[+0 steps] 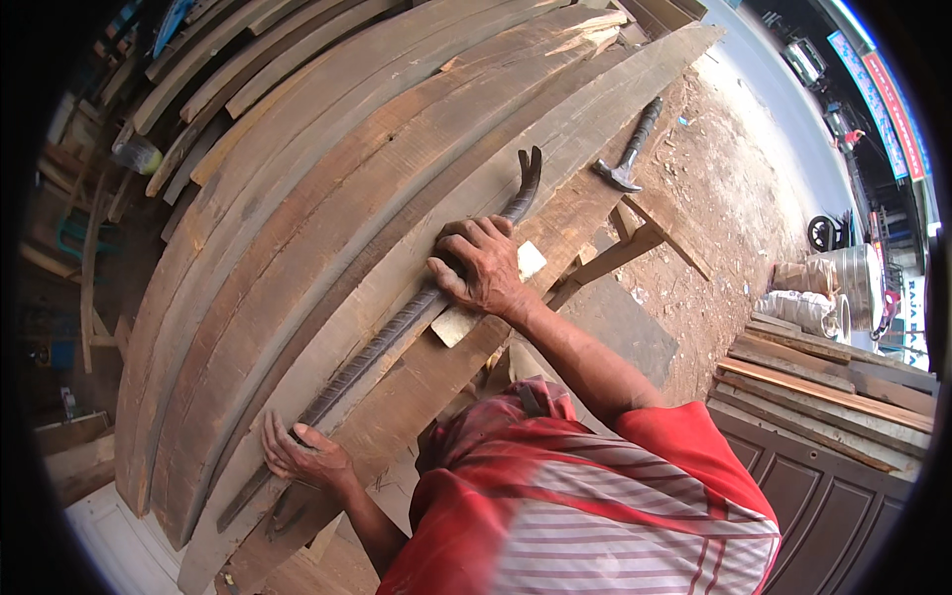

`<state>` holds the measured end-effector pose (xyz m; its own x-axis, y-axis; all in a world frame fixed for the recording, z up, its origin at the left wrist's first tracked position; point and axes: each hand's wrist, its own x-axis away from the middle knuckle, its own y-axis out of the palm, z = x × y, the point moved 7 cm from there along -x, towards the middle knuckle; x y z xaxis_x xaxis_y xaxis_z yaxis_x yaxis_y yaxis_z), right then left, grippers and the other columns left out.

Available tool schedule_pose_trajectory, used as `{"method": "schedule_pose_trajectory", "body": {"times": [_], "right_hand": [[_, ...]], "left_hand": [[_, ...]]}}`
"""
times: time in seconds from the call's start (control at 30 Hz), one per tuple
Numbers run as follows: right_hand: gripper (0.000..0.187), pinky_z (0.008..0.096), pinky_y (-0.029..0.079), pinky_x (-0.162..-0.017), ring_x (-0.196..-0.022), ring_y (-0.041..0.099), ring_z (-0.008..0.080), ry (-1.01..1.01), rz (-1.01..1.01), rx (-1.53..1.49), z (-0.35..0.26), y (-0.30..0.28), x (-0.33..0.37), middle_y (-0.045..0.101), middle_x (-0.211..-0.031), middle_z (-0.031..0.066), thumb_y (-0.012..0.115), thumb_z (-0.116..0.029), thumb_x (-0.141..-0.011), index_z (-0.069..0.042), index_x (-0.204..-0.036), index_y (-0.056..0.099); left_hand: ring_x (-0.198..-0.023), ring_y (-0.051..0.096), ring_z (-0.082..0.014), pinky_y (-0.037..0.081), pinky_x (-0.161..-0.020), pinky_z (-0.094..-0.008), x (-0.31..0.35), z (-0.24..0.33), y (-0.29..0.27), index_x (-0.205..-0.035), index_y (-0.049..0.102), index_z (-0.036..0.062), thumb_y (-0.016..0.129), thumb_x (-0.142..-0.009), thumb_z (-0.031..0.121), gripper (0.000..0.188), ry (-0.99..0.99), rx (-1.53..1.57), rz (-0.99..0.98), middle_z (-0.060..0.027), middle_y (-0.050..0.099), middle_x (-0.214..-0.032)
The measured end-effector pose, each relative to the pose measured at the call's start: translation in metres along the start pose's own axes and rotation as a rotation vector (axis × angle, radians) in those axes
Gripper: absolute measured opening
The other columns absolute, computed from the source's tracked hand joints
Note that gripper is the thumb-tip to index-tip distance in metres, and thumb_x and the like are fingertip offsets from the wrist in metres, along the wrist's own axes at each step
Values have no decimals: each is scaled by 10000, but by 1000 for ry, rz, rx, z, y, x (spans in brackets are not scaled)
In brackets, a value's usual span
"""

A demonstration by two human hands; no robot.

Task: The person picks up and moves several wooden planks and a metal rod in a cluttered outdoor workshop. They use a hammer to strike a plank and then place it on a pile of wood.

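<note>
The right hand (pixel 481 263) is curling around a dark, ribbed pry bar (pixel 372 347) just below its forked end, while the left hand (pixel 305 458) is holding it lower down, thumb and fingers parting around the shaft. The bar is lying lengthwise along a curved, grey-brown plank (pixel 605 124). A pale flat piece (pixel 454 325) is showing under the right wrist. Beyond the fork, a claw hammer (pixel 635 149) is lying with its head toward the plank. More curved timbers (pixel 297 238) are resting in rows to the left; stacked boards (pixel 823 397) are lying at right, above a dark panelled door (pixel 813 486).
</note>
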<state>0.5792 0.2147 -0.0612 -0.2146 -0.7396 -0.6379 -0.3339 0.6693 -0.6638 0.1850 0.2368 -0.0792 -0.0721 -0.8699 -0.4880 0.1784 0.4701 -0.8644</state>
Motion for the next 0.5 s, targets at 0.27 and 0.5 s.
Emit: {"method": "schedule_pose_trajectory", "body": {"times": [0.27,0.5], "right_hand": [[190,439,408,-913,-944,620,264,19,-4,43,-5,5,0,666,-1031,57,698,-291,-857,-117,-928,668],[173,448,406,-923,-954,618,269,20,-11,56,-10,4,-5,667,-1031,59,675,-274,-856,-117,-929,668]], "left_hand": [[-1272,568,-310,347,-1086,-535,-1,2,-8,-1254,667,98,355,-1092,418,475,52,43,29,-67,643,-1346],[-1251,575,-316,358,-1079,-525,-2,2,-10,-1232,668,100,384,-1088,392,431,54,67,37,-75,643,-1334]]}}
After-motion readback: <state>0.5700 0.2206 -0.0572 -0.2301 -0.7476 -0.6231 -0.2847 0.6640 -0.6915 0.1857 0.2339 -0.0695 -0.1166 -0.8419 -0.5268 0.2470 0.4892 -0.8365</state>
